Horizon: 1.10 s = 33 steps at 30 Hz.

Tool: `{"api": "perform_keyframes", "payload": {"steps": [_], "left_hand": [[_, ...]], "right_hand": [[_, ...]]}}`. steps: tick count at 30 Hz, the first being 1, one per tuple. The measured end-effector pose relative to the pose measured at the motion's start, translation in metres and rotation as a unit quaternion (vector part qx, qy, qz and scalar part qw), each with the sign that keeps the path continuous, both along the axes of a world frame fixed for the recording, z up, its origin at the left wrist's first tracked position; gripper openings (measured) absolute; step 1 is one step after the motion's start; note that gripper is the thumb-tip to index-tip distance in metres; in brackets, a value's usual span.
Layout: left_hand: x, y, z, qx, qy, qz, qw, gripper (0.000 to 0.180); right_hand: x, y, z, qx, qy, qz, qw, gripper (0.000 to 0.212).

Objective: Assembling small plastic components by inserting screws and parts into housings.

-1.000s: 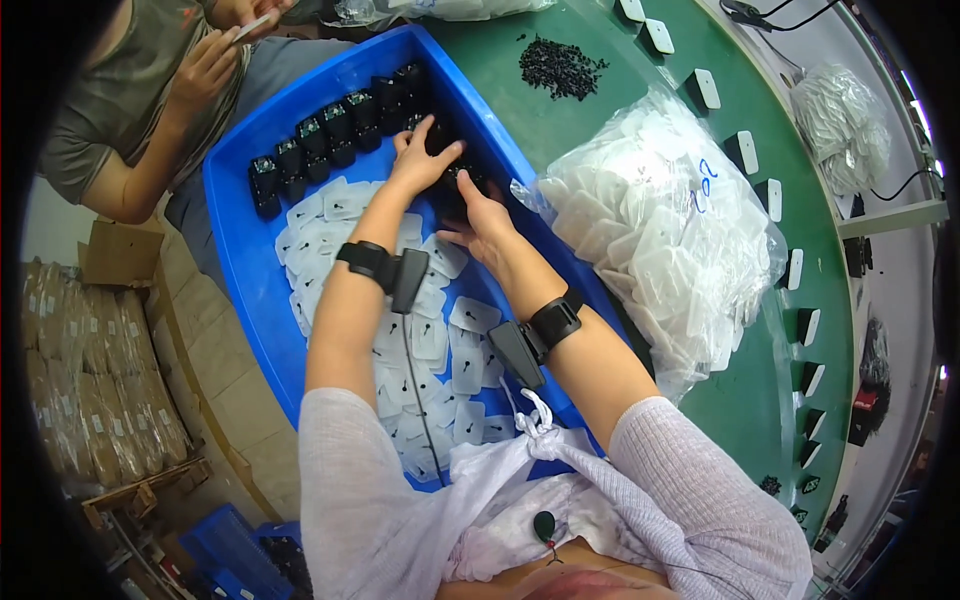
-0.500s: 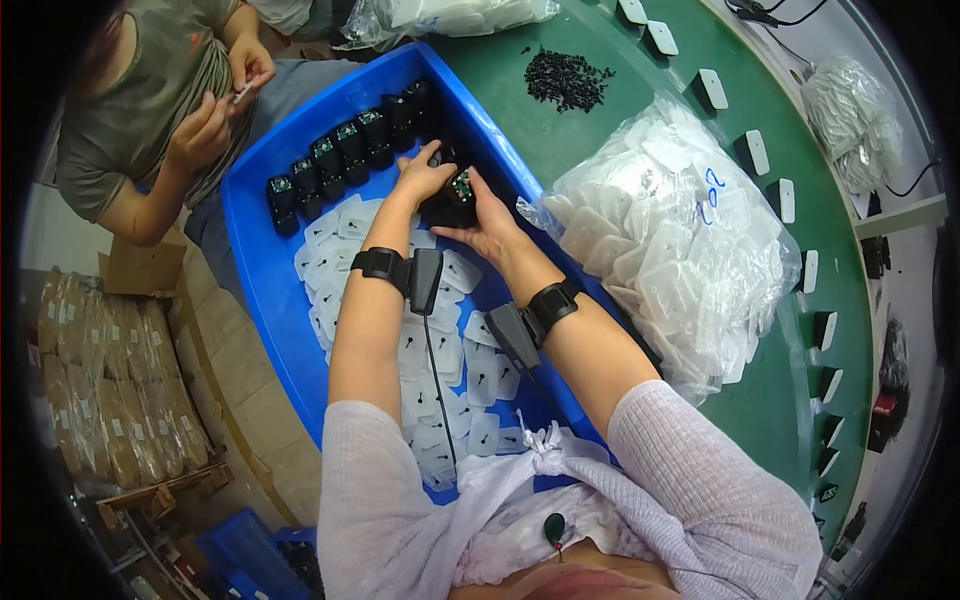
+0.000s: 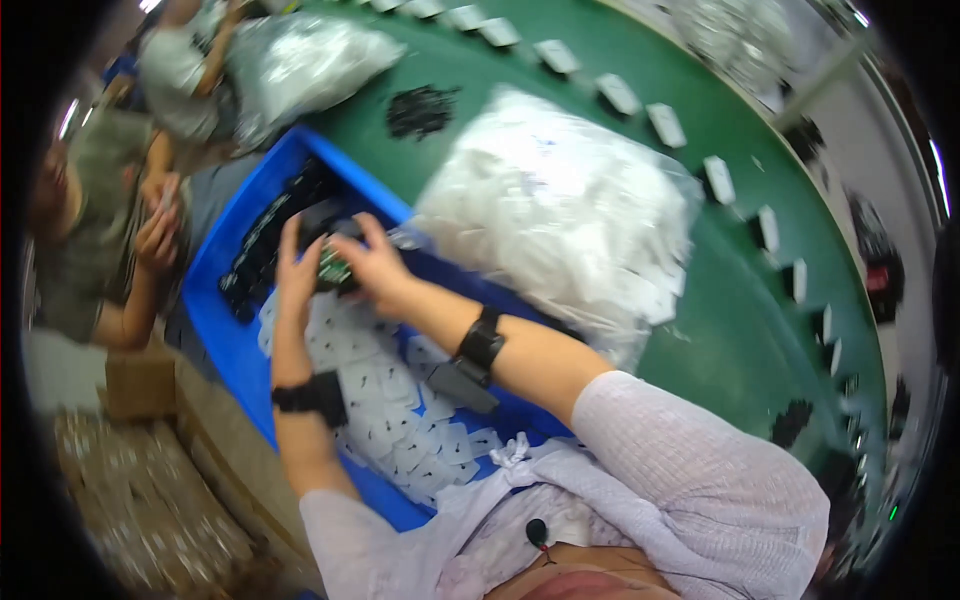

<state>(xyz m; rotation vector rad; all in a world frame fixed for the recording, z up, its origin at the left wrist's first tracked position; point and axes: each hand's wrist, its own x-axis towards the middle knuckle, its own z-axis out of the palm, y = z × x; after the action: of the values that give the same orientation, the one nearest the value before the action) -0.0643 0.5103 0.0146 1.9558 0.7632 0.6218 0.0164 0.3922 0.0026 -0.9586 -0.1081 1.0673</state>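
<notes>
Setting: a person bends over a blue plastic bin (image 3: pixel 225 345) at the edge of a green surface (image 3: pixel 760 330), both forearms reaching in.
Left hand (image 3: pixel 296 272): fingers extended along the near side of a small dark part with a green board (image 3: pixel 335 268), bracing it; the picture is blurred, so the grip itself cannot be told for sure.
Right hand (image 3: pixel 375 268): curled over the same part from the other side, apparently pinching it so the two hands share the hold above the bin.
Bin contents: a row of black parts (image 3: pixel 262 250) stands along the far wall, while small white packets (image 3: pixel 385 410) cover the bottom, kept loose within easy reach.
Wrists: a black band with a dark unit sits on each.
Beside the bin: a big clear bag of white pieces (image 3: pixel 560 215) lies against its right rim; a heap of small black bits (image 3: pixel 420 108) rests beyond.
Nearby: another person (image 3: pixel 110 250), seated at left, handles something small.
</notes>
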Motion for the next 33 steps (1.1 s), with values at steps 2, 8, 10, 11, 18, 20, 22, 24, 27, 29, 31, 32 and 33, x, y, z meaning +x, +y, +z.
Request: {"api": "perform_keyframes", "payload": {"steps": [2,8,10,11,18,20,22,24,27,29,31,32,33], "left_hand": [[-0.013,0.006,0.014,0.069,-0.030,-0.007,0.997,0.057],[0.012,-0.093,0.124,0.114,-0.159,-0.117,0.974,0.056],[0.050,-0.148,0.151,0.118,-0.177,-0.177,0.961,0.055],[0.071,-0.181,0.159,0.115,-0.187,-0.210,0.953,0.055],[0.192,-0.453,0.157,0.007,-0.219,-0.554,0.803,0.061],[0.199,-0.555,0.144,-0.013,-0.211,-0.653,0.727,0.063],[0.190,-0.654,0.125,-0.059,-0.164,-0.725,0.666,0.063],[0.180,-0.733,0.097,-0.095,-0.143,-0.758,0.629,0.062],[0.161,-0.829,0.064,-0.133,-0.105,-0.794,0.584,0.059],[0.149,-0.878,0.049,-0.225,-0.037,-0.803,0.550,0.060],[0.151,-0.907,0.026,-0.178,-0.022,-0.799,0.574,0.060],[0.151,-0.918,0.020,-0.130,-0.012,-0.794,0.594,0.060],[0.151,-0.925,0.015,-0.130,-0.008,-0.792,0.596,0.060]], "right_hand": [[-0.007,-0.007,0.014,0.094,-0.135,-0.063,0.984,0.069],[0.006,-0.106,0.103,0.219,-0.143,-0.109,0.959,0.081],[0.030,-0.158,0.117,0.209,-0.185,-0.165,0.946,0.082],[0.045,-0.189,0.123,0.235,-0.202,-0.194,0.931,0.083],[0.058,-0.490,0.127,0.123,-0.297,-0.467,0.824,0.078],[0.030,-0.578,0.118,0.064,-0.281,-0.545,0.788,0.075],[-0.003,-0.657,0.101,0.035,-0.254,-0.608,0.751,0.071],[-0.033,-0.716,0.086,0.012,-0.231,-0.658,0.717,0.066],[-0.067,-0.793,0.070,-0.047,-0.177,-0.707,0.683,0.059],[-0.080,-0.836,0.060,-0.111,-0.174,-0.724,0.658,0.057],[-0.086,-0.862,0.052,-0.152,-0.144,-0.720,0.662,0.062],[-0.085,-0.874,0.040,-0.242,-0.194,-0.720,0.620,0.063],[-0.084,-0.885,0.025,-0.329,-0.242,-0.711,0.573,0.065]]}}
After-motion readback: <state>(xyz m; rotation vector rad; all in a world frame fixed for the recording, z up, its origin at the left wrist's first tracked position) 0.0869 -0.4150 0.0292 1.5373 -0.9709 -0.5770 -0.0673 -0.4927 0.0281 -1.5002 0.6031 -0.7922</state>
